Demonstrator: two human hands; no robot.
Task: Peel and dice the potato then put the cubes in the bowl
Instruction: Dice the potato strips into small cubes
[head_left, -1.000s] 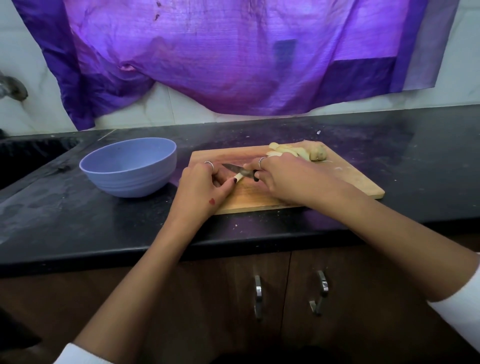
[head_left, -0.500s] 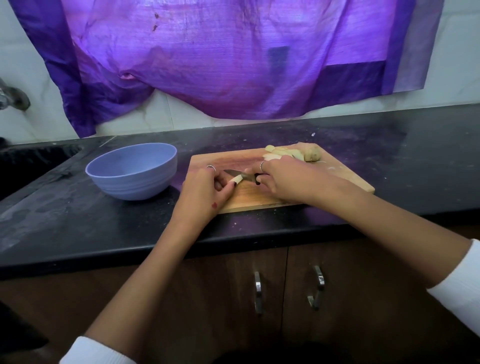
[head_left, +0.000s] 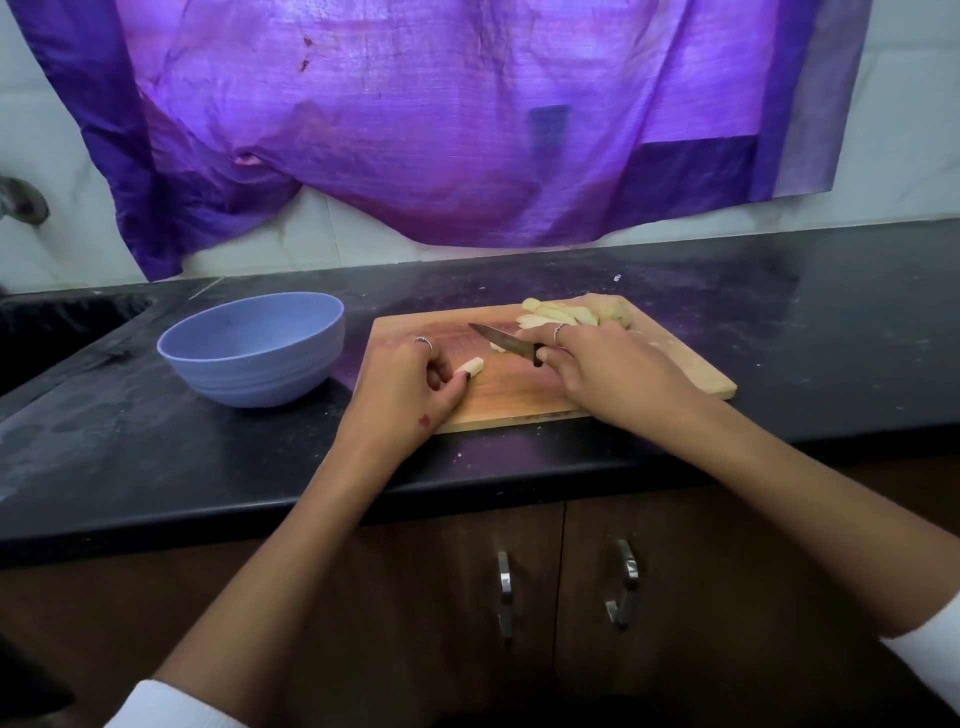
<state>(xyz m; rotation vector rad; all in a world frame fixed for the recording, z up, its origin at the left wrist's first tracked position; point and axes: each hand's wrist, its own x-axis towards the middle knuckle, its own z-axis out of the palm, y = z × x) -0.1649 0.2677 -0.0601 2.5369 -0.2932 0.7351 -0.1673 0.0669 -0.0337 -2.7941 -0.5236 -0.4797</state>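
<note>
a potato stick (head_left: 470, 367) is pinned to the cutting board (head_left: 691, 371) by the left hand (head_left: 410, 395), whose thumb and curled fingers (head_left: 461, 373) pinch its near end. the knife (head_left: 506, 342) is gripped at its dark handle by the right hand (head_left: 618, 374), all fingers wrapped round it; the blade is angled toward 10 o'clock and seems lifted off the stick, with a small pale piece (head_left: 497, 347) lying just under it. a heap of peeled potato slices (head_left: 556, 314) is left at 12 o'clock on the board, partly hidden behind the right hand. the bowl (head_left: 254, 348) is set on the worktop (head_left: 831, 322) at 9 o'clock of the board, just beside it, and no cubes can be seen inside from this angle.

dicing is judged to be under way, with most of the potato still uncut.

the chief risk is to the left fingertips: the stick is short, and it is held very near where the next cut would be made, so a blade brought down a little too far toward 8 o'clock could nick them. the stick is narrow and probably wet with starch, so it could roll or be squeezed out sideways under pressure. the board lies close to the worktop's front edge, and cut cubes could be flicked over it. the heap at 12 o'clock could be knocked off the far edge by the right hand's knuckles. cubes carried toward 9 o'clock could be dropped in the gap short of the bowl.
</note>
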